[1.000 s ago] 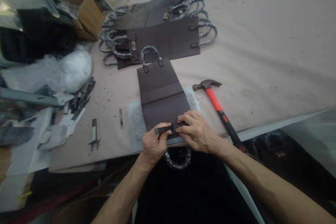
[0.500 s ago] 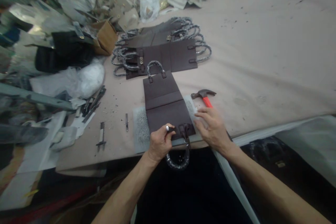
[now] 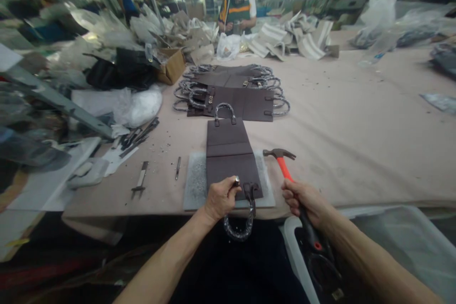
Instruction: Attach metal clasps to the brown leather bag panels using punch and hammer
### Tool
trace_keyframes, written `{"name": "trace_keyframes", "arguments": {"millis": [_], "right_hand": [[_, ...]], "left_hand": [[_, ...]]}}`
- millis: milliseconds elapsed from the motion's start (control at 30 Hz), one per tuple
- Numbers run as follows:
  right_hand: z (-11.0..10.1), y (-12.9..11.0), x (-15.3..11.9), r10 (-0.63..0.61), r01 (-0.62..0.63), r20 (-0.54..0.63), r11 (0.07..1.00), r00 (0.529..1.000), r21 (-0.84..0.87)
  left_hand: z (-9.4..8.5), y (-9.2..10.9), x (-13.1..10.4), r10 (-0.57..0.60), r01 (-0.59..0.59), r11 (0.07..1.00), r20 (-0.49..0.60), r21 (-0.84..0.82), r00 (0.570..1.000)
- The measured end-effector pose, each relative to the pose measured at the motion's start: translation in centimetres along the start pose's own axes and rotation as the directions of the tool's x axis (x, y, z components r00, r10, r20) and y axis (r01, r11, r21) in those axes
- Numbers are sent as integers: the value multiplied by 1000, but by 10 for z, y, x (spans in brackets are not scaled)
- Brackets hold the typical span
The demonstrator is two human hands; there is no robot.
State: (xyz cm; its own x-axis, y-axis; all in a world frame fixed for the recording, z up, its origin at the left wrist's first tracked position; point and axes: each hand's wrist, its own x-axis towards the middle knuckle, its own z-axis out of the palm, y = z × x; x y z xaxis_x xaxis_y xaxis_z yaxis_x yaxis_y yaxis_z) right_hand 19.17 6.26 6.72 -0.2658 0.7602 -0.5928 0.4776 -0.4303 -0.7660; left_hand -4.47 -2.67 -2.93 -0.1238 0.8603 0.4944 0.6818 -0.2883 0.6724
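A dark brown bag panel lies over a pale work slab at the table's front edge. Its plastic-wrapped handles stick out at both ends, the near handle hanging past the edge. My left hand is closed around a short metal punch whose shiny top shows above the fingers, over the panel's near end; its tip is hidden. My right hand grips a claw hammer by its red and black handle, right of the slab, with the head pointing away from me.
Further back lie several stacked brown panels with wrapped handles. Left of the slab are a thin metal tool and a caliper-like tool. A cardboard box and plastic bags crowd the left. A person is across the table.
My right hand has closed on the hammer's handle, having been loosely open beside it. My left hand still holds the punch over the panel. The view has tilted up.
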Motion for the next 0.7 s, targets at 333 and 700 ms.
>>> {"name": "trace_keyframes", "arguments": {"millis": [333,700], "right_hand": [[1,-33,-79,-769,557,160,286,619,-780],[-6,-22,-83,-689,433,140,272,711,-859]], "left_hand": [[3,-4,-2,-15,14,999,27,46,1000],[3,-6,-1,-28,28,1000,43,2,999]]}}
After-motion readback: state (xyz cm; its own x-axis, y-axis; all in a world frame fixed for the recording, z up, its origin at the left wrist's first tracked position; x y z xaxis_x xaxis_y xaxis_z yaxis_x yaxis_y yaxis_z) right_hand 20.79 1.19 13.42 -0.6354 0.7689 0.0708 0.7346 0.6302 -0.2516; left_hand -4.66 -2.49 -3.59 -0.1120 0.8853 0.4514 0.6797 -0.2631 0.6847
